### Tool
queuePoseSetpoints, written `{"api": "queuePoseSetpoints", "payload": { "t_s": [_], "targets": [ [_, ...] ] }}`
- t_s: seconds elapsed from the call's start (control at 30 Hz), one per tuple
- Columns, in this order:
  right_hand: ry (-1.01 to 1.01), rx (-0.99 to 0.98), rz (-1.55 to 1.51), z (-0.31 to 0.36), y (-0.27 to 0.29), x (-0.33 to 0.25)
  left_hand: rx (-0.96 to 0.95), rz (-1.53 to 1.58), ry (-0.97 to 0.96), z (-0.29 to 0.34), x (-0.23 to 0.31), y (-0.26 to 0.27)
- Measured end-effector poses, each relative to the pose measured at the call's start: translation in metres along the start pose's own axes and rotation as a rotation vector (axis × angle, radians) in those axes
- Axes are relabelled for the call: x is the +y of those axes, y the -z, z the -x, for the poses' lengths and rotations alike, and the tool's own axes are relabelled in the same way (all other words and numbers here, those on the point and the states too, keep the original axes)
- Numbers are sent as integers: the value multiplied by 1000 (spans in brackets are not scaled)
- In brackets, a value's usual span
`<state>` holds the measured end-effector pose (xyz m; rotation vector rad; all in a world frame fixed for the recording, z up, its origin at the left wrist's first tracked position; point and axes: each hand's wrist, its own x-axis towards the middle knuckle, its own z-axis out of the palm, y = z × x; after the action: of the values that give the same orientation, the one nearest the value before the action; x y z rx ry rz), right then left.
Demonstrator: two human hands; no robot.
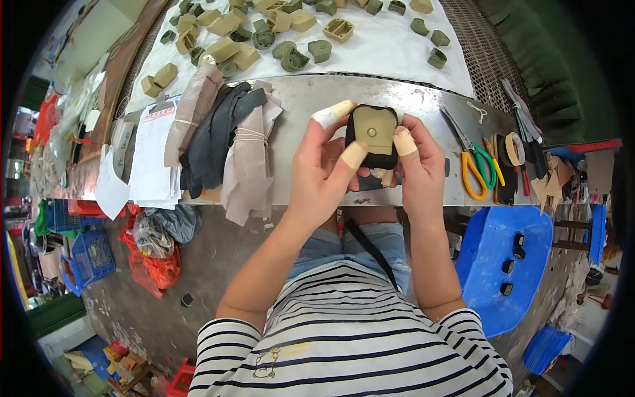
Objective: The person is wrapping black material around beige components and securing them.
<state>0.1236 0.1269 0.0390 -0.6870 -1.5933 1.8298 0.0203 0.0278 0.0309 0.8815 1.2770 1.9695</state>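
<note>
Pouch [375,135], tan and black: upper centre of frame, between left hand [319,167] and right hand [424,164], both gripping it.

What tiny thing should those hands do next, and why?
Maybe gently flip the small rounded khaki-and-black piece over: the bare left hand and bare right hand both grip it, and its khaki face with the small round stud points at the camera, so its back can't be seen.
</note>
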Motion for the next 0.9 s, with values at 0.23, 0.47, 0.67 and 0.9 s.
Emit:
{"api": "queuePoseSetpoints", "payload": {
  "t_s": [0.23,0.47,0.67,0.9],
  "targets": [
    [31,111,-201,9,-13,18,60,-639,-407,5,-18,-5],
    [-142,-255,-336,-7,29,13,-279,-339,-61,-6,3,32],
    [-295,-579,24,-32,37,-12,-475,-415,-76,-15,26,38],
    [16,-429,66,-17,25,-6,-414,-502,-202,-12,29,36]
  ]
}}
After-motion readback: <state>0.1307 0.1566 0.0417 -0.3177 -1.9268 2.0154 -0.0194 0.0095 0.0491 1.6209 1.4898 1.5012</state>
